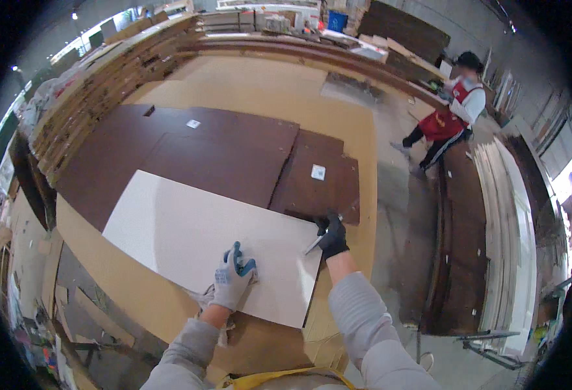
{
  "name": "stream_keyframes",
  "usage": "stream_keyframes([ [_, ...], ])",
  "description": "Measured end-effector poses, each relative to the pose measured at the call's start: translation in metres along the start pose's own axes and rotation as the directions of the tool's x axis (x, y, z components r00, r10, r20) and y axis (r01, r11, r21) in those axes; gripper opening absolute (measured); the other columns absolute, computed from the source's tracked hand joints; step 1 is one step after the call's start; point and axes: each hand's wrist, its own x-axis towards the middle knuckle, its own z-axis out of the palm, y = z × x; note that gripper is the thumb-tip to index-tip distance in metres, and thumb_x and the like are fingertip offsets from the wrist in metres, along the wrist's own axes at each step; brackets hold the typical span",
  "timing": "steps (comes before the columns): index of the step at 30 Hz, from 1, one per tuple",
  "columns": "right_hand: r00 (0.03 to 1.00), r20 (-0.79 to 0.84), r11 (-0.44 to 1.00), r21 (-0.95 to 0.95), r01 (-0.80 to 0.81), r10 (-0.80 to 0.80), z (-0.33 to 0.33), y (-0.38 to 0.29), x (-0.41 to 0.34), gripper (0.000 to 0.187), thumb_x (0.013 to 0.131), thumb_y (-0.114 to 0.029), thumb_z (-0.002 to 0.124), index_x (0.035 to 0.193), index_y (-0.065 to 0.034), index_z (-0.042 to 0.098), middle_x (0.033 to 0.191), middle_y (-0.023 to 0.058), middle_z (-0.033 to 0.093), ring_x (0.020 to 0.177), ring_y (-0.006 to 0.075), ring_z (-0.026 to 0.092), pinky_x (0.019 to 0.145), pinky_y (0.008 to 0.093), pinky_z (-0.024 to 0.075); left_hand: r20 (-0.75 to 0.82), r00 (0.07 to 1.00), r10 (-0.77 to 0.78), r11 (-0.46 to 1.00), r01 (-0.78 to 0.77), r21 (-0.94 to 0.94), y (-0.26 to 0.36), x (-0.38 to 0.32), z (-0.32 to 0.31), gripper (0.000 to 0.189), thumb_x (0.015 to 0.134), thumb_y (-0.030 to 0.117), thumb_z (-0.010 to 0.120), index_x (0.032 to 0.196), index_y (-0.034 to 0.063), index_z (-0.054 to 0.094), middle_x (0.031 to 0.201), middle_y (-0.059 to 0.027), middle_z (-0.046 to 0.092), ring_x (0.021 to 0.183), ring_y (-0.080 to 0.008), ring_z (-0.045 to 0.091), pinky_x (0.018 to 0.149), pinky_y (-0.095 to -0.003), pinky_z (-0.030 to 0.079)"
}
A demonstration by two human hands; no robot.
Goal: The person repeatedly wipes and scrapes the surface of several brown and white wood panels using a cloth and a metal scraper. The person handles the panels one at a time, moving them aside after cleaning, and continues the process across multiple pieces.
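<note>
A white rectangular panel (193,219) lies at a slant in front of me, overlapping dark brown panels. My left hand (232,282), in a white glove with blue coated fingertips, presses on its near edge. A crumpled grey cloth (203,295) shows on both sides of that hand and appears bunched under the palm. Near the panel's right end, my right hand (333,238) wears a black glove. It grips a slim, silvery pen-like tool (314,245), whose tip points down and left at the white surface. Its exact kind is unclear.
Large brown panels (217,146) and a smaller brown panel (315,178) bear white labels. They lie on a tan board (266,87). Stacked boards (105,83) rise at left. More panels (461,243) stand at right. A person (456,107) in a red apron is beyond.
</note>
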Motion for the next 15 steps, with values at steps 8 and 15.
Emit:
stream_keyframes([
  [8, 0.992, 0.102, 0.965, 0.243, -0.098, 0.075, 0.008, 0.022, 0.013, 0.013, 0.091, -0.020, 0.060, 0.096, -0.0093, 0.055, 0.081, 0.0068, 0.061, 0.078, 0.0254, 0.069, 0.042, 0.0258, 0.0403, -0.021, 0.997, 0.076, 0.995, -0.075, 0.068, -0.013, -0.009, 0.017, 0.052, 0.083, 0.018, 0.072, 0.131, 0.0057, 0.053, 0.112, -0.0165, 0.061, 0.087, -0.0292, 0.067, 0.072, -0.0394, 0.055],
  [15, 0.998, 0.004, 0.961, 0.269, 0.065, -0.068, 0.039, -0.005, -0.002, 0.014, 0.085, -0.015, 0.065, 0.093, -0.0096, 0.056, 0.071, 0.0066, 0.056, 0.059, 0.0201, 0.058, 0.051, 0.0290, 0.0468, -0.037, 0.996, 0.079, 0.989, -0.073, 0.127, -0.008, -0.007, 0.016, 0.050, 0.084, 0.024, 0.070, 0.129, 0.0067, 0.055, 0.109, -0.0155, 0.063, 0.090, -0.0296, 0.067, 0.075, -0.0393, 0.054],
])
